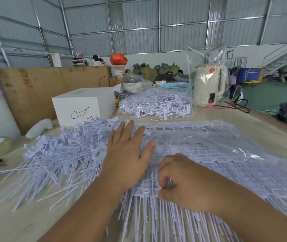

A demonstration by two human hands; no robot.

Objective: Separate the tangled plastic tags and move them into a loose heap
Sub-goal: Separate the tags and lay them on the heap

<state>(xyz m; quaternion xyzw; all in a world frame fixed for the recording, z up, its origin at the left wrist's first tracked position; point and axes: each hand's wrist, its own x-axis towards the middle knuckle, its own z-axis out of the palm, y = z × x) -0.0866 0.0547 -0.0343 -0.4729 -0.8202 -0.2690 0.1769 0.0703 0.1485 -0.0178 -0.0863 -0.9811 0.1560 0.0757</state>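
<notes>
Warehouse shed, corrugated metal walls, long pale table [254, 123] running up the frame. Head view: loose heap of tags [57, 154] lies left of centre; packed sheet of tags [209, 151], partly under clear film, fills centre and lower right. Left hand [127, 154] lies flat, fingers straight, pressing the sheet's left edge beside the heap. Right hand [179, 179] is curled, pinching a few tag stems at lower centre. Tags look light, thin and springy, probably slick and prone to snagging; best taken near the flat heads, few at a time. Bagged tags [156, 105], white box [85, 105] and kettle [209, 82] sit at mid-frame.
</notes>
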